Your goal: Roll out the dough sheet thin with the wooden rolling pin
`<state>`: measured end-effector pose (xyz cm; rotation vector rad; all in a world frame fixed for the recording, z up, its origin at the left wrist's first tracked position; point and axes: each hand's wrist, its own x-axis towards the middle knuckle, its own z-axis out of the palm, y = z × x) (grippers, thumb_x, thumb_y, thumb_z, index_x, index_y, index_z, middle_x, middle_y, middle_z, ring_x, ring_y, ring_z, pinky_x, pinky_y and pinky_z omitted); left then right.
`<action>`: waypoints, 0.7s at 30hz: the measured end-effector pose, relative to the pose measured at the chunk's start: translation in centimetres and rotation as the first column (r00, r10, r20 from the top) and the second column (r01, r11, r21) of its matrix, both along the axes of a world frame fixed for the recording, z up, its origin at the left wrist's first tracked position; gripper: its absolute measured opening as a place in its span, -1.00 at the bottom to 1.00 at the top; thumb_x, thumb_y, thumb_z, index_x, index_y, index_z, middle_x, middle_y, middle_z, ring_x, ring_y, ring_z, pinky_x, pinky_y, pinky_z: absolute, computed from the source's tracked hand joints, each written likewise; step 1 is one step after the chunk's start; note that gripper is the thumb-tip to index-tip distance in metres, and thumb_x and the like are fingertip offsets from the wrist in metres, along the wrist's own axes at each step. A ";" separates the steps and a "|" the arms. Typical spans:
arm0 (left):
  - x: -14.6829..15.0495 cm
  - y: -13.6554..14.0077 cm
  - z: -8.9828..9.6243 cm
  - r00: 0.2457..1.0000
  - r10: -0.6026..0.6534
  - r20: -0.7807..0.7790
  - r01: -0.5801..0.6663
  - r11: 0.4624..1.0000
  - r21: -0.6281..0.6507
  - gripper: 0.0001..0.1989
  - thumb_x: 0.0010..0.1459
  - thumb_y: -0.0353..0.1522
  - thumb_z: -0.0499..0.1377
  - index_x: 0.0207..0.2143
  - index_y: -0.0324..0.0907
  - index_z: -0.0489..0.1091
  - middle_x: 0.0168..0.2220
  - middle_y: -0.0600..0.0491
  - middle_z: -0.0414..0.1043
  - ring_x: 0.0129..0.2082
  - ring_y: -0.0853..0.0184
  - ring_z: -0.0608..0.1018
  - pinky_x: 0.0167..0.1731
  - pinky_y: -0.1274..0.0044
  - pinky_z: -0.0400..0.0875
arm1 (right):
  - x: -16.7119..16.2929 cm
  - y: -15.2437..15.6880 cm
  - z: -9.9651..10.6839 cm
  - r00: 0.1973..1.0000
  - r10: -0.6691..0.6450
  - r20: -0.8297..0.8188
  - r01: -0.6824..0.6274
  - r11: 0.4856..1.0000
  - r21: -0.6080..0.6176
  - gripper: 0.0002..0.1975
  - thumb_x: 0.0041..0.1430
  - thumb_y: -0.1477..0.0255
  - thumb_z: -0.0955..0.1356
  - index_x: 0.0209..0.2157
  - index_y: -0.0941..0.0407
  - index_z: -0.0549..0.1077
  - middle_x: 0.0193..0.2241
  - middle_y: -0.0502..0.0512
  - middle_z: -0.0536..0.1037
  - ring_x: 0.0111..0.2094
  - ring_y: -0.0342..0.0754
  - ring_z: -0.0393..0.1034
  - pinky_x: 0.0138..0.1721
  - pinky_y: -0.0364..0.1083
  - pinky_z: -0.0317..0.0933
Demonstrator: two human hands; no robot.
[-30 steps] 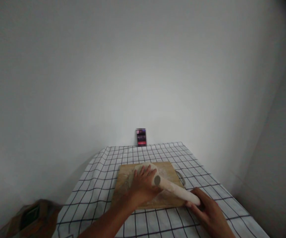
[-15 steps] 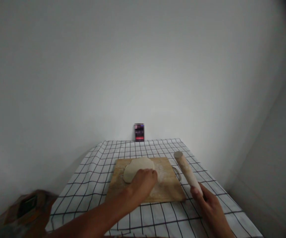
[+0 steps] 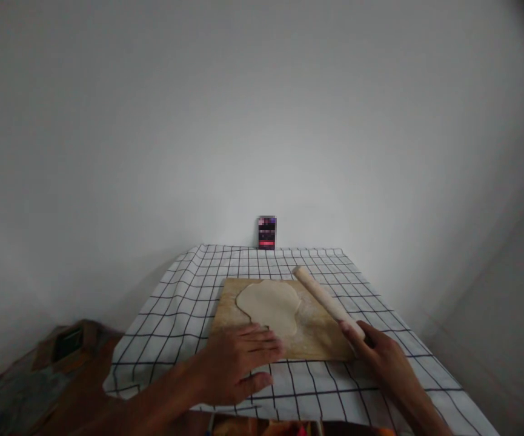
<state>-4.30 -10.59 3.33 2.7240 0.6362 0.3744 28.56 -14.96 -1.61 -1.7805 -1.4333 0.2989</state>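
Observation:
A flattened sheet of pale dough (image 3: 271,303) lies on a floured wooden board (image 3: 320,342), its outline uneven. My left hand (image 3: 243,360) is stretched out with the fingers spread, over the board's near left edge and close to the dough's near side; whether the fingertips touch the dough I cannot tell. In my right hand (image 3: 377,351) is a wooden rolling pin (image 3: 323,293), gripped by its near end. The pin slants up and to the left over the board's right side, its far end raised beyond the dough.
A white cloth with a black grid (image 3: 175,303) covers the table. At its far edge a small dark upright panel (image 3: 267,233), blurred, leans against the wall. A cardboard box (image 3: 68,345) stands low at the left. Walls close in behind and at the right.
My left hand has let go of the dough's right edge, drawn back toward me and opened. The dough now lies spread lower. The rolling pin has swung left over the board.

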 end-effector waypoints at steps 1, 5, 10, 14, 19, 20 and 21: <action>-0.2 -0.2 0.4 0.998 0.037 0.042 -0.037 0.999 0.008 -0.54 0.44 -0.23 0.06 0.35 0.17 0.27 0.30 0.15 0.38 0.33 0.26 0.38 0.40 0.34 0.11 | -0.4 0.3 0.6 0.997 0.012 0.076 -0.010 1.000 -0.022 -0.40 0.22 -0.22 0.24 -0.54 0.01 0.35 -0.65 -0.06 0.39 -0.57 -0.04 0.33 -0.50 -0.10 0.09; -0.1 1.1 2.0 0.936 0.241 0.256 -0.279 0.952 0.125 -0.59 0.46 -0.22 -0.07 0.17 0.05 0.46 0.16 0.10 0.53 0.28 0.26 0.43 0.34 0.34 0.22 | -3.0 1.6 2.5 0.913 0.142 0.382 -0.120 0.989 -0.081 -0.43 0.25 -0.19 0.27 -0.49 0.02 0.38 -0.50 -0.02 0.53 -0.48 -0.04 0.44 -0.48 -0.11 0.03; 1.8 5.1 -0.1 0.902 0.375 0.212 -0.407 0.903 0.135 -0.53 0.48 -0.20 -0.14 0.28 -0.08 0.34 0.34 0.03 0.32 0.41 0.21 0.22 0.41 0.22 0.07 | -5.3 2.4 2.2 0.803 0.247 0.542 -0.224 0.968 -0.109 -0.47 0.33 -0.14 0.24 -0.41 0.02 0.43 -0.40 0.00 0.55 -0.44 -0.07 0.47 -0.46 -0.10 0.11; 3.2 7.3 -2.8 0.872 0.485 0.066 -0.488 0.849 0.201 -0.50 0.45 -0.28 -0.10 0.36 -0.13 0.26 0.43 -0.03 0.17 0.45 0.09 0.13 0.42 0.06 -0.06 | -4.3 4.4 1.2 0.772 0.183 0.609 -0.238 0.971 0.010 -0.51 0.46 0.01 0.14 -0.17 0.02 0.52 -0.04 0.16 0.58 0.03 0.13 0.46 -0.05 0.06 0.32; 4.3 9.3 -2.5 0.811 0.584 -0.037 -0.556 0.789 0.263 -0.45 0.41 -0.28 -0.06 0.38 -0.17 0.23 0.44 -0.10 0.11 0.46 -0.04 0.07 0.38 -0.06 -0.07 | -2.8 10.5 1.4 0.787 0.279 0.550 -0.246 0.960 -0.135 -0.49 0.51 0.13 0.05 0.07 0.02 0.51 0.23 0.21 0.45 0.31 0.15 0.23 0.25 0.21 0.20; 4.5 9.6 -2.2 0.798 0.600 -0.056 -0.570 0.782 0.252 -0.44 0.40 -0.28 -0.06 0.39 -0.20 0.22 0.44 -0.13 0.11 0.46 -0.06 0.08 0.37 -0.05 -0.03 | -2.7 11.8 1.6 0.788 0.303 0.535 -0.251 0.953 -0.170 -0.48 0.51 0.13 0.05 0.10 0.03 0.51 0.25 0.22 0.44 0.32 0.15 0.22 0.26 0.21 0.19; 4.7 9.9 -2.1 0.789 0.610 -0.069 -0.580 0.778 0.242 -0.43 0.39 -0.28 -0.06 0.39 -0.22 0.22 0.44 -0.15 0.10 0.46 -0.07 0.09 0.36 -0.05 0.00 | -2.6 13.0 1.7 0.788 0.325 0.522 -0.260 0.945 -0.197 -0.47 0.51 0.14 0.05 0.11 0.03 0.51 0.26 0.23 0.43 0.33 0.15 0.22 0.27 0.21 0.18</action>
